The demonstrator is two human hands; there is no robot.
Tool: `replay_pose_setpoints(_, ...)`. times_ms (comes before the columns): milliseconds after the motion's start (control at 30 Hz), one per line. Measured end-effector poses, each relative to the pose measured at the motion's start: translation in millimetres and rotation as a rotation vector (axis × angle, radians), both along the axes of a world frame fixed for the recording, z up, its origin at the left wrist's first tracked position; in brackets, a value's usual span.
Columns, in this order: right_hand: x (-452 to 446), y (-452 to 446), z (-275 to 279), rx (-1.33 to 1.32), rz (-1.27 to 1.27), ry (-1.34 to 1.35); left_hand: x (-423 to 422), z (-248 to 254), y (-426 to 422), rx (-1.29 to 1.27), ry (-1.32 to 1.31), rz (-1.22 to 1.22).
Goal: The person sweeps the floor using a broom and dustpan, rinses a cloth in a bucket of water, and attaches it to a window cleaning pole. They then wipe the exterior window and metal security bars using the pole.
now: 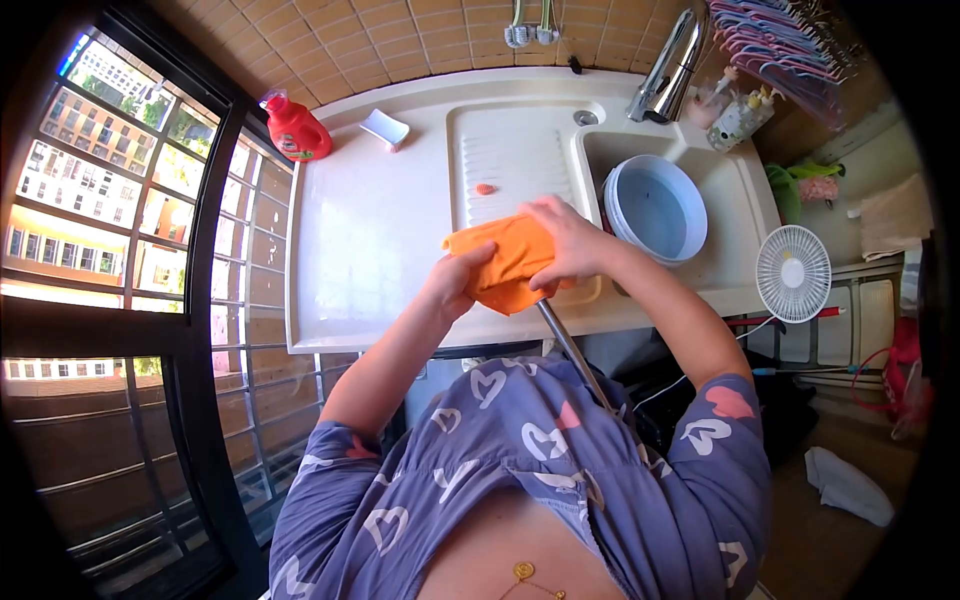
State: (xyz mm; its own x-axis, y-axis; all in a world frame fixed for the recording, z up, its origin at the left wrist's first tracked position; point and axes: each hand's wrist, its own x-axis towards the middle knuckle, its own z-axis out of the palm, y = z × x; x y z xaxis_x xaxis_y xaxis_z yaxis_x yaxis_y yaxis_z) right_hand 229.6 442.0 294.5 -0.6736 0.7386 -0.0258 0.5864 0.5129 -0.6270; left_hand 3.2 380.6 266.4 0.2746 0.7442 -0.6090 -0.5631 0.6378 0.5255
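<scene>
An orange cloth [515, 262] is bunched between my two hands, over the front edge of the sink's washboard. My left hand [458, 278] grips its left side, the thumb lying on top. On the right side my right hand [568, 240] has its fingers curled over the cloth. A metal pole [570, 350] runs from under the cloth down toward my body; the cloth hides its upper end. Just beyond the cloth, a small orange-pink object [485, 188] lies on the ribbed washboard [520, 150].
A white bucket of water [655, 210] stands in the basin, below the faucet [665, 70]. On the white counter [360, 240] are a red bottle [296, 128] and a soap dish [385, 130]. A white fan [793, 273] is at the right.
</scene>
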Motion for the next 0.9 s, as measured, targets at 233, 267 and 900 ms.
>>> replay_pose_setpoints(233, -16.0, -11.2, 4.3, -1.106, -0.581, 0.604, 0.1, 2.1, -3.3, 0.075, -0.002, 0.087)
replay_pose_setpoints(267, -18.9, -12.8, 1.1, -1.227, -0.491, 0.695, 1.0, 3.8, -5.2, 0.089, 0.007, 0.093)
replay_pose_setpoints(900, -18.6, -27.2, 8.9, -1.096, -0.576, 0.698, -2.0, 15.2, -11.0, 0.06, -0.096, 0.064)
